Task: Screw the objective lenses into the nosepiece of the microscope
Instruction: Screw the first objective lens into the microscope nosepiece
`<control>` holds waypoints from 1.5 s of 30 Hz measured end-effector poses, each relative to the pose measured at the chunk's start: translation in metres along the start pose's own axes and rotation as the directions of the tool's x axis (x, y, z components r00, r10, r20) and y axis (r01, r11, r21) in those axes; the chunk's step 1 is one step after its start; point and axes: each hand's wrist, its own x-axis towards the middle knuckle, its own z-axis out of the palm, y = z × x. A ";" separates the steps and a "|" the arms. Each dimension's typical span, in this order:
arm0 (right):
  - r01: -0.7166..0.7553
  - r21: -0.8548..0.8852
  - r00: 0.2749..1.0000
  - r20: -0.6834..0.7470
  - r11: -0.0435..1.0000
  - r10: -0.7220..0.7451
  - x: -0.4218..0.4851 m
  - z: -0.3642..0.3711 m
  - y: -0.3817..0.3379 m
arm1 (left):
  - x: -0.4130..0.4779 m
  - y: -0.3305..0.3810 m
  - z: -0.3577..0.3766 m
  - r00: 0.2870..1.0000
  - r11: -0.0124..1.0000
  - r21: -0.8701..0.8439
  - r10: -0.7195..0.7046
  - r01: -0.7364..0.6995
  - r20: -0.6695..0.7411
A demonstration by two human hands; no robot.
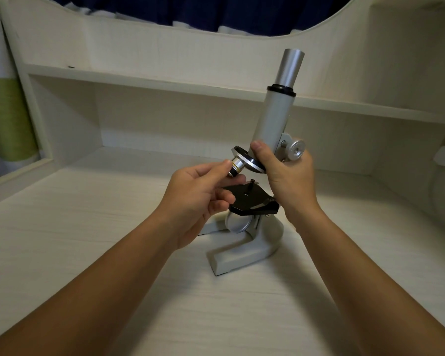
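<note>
Centre frame holds the objective lens (pixel 237 167), its long axis slanting from lower left up into the nosepiece (pixel 252 164), whose underside it touches. The left hand (pixel 198 199), the nearer one, lies lower left of it, grip pinched on the barrel, thumb above and fingers beneath. The right hand (pixel 288 176) has its grip wrapped round the microscope (pixel 278 111) just right of the nosepiece.

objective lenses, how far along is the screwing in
Done: one objective lens sits in the nosepiece, though how far it is threaded can't be told. In hand: the left hand pinches that lens while the right hand grips the microscope. Left: tightening it; the other ports are hidden, and no spare lenses are in view.
</note>
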 end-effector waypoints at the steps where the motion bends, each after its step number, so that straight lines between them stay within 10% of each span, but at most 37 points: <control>1: 0.001 -0.001 1.000 0.000 1.000 -0.001 0.000 0.000 0.000 | 0.000 0.001 -0.001 1.000 1.000 0.005 0.019 -0.019 -0.003; 45: -0.012 -0.017 1.000 0.006 1.000 0.012 -0.002 -0.001 -0.003 | 0.000 0.000 0.001 1.000 1.000 -0.009 0.008 -0.008 -0.020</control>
